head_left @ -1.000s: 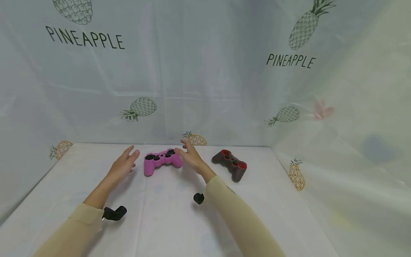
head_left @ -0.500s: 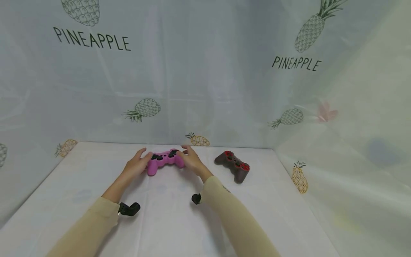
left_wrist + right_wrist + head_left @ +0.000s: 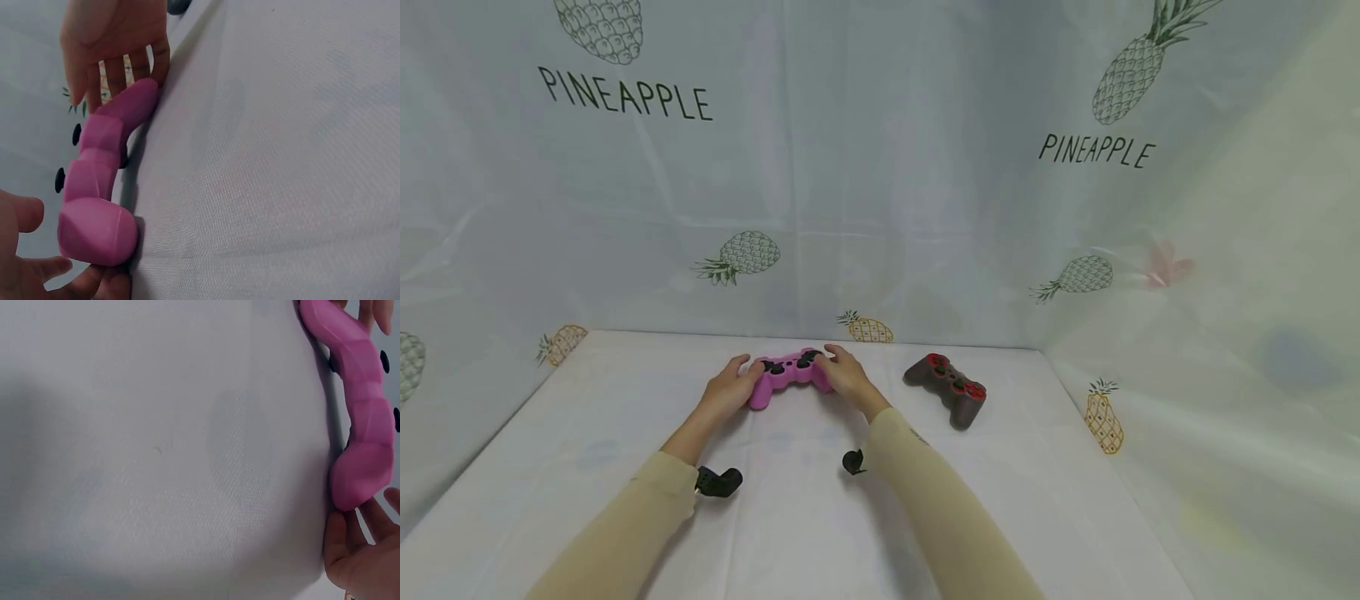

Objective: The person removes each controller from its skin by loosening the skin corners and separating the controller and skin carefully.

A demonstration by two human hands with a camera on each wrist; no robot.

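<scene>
The pink controller (image 3: 788,372) lies on the far part of the white table (image 3: 805,525), a little left of the middle, with its black buttons upward and its handles toward the near side. The left hand (image 3: 728,392) is at its left handle. These fingers are only slightly bent, with their tips against the outer end of the handle, and the thumb stands off from it, so there is no firm grip. The right hand (image 3: 848,377) is at the right handle, its fingers rather straight and a little spread; they reach the end of the handle but do not close around it. To the right of this hand, and apart from it, a dark controller (image 3: 942,380) with red markings rests at an angle. Both arms come from the near side in beige sleeves (image 3: 951,508), and a small black device (image 3: 720,482) sits by the left wrist. Behind the far edge hangs a pale sheet (image 3: 880,175) with pineapple drawings.
</scene>
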